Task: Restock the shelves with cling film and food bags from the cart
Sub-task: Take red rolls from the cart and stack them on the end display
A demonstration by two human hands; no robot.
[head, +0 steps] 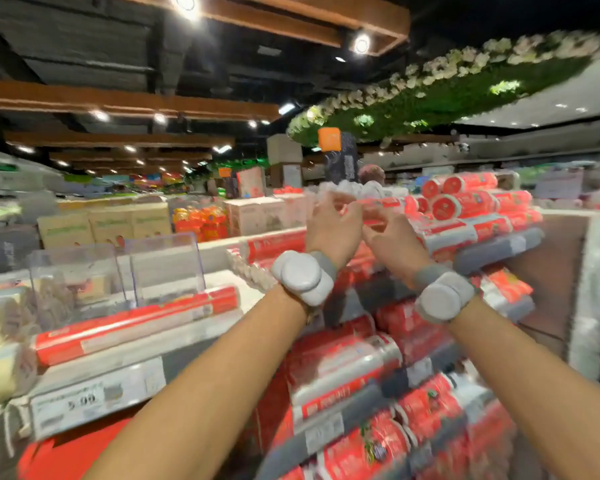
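Observation:
Both hands are raised to the top of a shelf unit packed with red-and-white rolls. My left hand [329,223] and my right hand [392,237] together grip a red-and-white roll pack [378,206] at the top shelf's left end. To the right of it lies a stack of red rolls [465,202] with round ends facing me. Lower shelves [492,251] hold more red rolls [343,362]. The picture is blurred, so finger detail is unclear.
A long red cling film box [136,323] lies on the white shelf at left, behind a price label [80,400]. Clear plastic dividers [167,265] stand behind it. Boxed goods [104,223] fill the far display. A person [371,181] stands beyond the shelf top.

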